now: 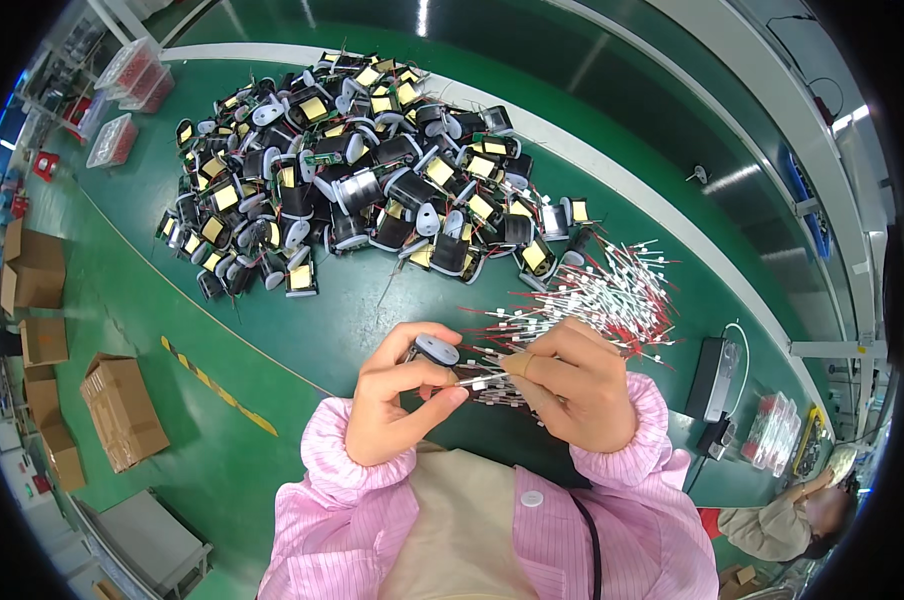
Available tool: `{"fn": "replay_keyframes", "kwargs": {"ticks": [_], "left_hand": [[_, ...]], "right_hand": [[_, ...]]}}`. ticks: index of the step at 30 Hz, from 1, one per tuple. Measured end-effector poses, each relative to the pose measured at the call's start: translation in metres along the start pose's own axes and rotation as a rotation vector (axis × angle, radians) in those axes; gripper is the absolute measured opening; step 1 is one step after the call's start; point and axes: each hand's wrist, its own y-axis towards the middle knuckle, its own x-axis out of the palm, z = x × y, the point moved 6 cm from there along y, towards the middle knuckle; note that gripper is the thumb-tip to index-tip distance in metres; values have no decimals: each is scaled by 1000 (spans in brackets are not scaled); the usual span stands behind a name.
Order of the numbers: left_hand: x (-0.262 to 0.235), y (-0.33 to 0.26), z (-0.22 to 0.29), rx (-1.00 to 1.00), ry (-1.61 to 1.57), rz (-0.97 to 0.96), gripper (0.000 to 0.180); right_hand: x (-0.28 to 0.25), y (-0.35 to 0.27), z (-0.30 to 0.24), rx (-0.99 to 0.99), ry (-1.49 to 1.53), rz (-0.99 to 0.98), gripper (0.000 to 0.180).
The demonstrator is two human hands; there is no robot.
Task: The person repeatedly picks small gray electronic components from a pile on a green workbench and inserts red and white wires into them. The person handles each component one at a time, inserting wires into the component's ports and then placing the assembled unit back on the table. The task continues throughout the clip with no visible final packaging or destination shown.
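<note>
**Wire meeting coil, lower centre of frame**

Nearest, at the lower edge: pink striped sleeves (372, 500) and a beige apron.

Just above them, both hands were drawn together at centre. The left hand (397, 405) was curled around a small coil (434, 350), thumb and fingers pinching it, its grey cap showing at the top. The right hand (577, 390) was closed, forefinger and thumb nipping a thin wire (477, 380) whose pale end pointed left at the coil. The forefinger looked taped in tan. Whether the wire tip touched the coil could not be told.

Judged step: fitting a lead to the coil, tip being lined up. The next move would seem to call for a steady left grip and a fine push from the right.

Beyond the right hand, right of centre: a loose fan of wires (612, 295), red with white sleeves, lying on the green bench (272, 330).

Farther, upper centre: a big heap of coils (352, 170), black with yellow tape.

Right edge: a black box (712, 375). Upper left: clear bins (132, 75) with red contents. Far left: cartons (122, 410) on the floor. Lower right: another person, seated.
</note>
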Motion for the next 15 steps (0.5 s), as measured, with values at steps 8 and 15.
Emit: {"fn": "replay_keyframes", "kwargs": {"ticks": [8,15], "left_hand": [[9,1,4,23,-105,-39,5],[14,-2,-1,-5,-83,-92,11]], "right_hand": [[28,-11,17,356,781,-45,13],[29,-7,9,228,561,-88,14]]}}
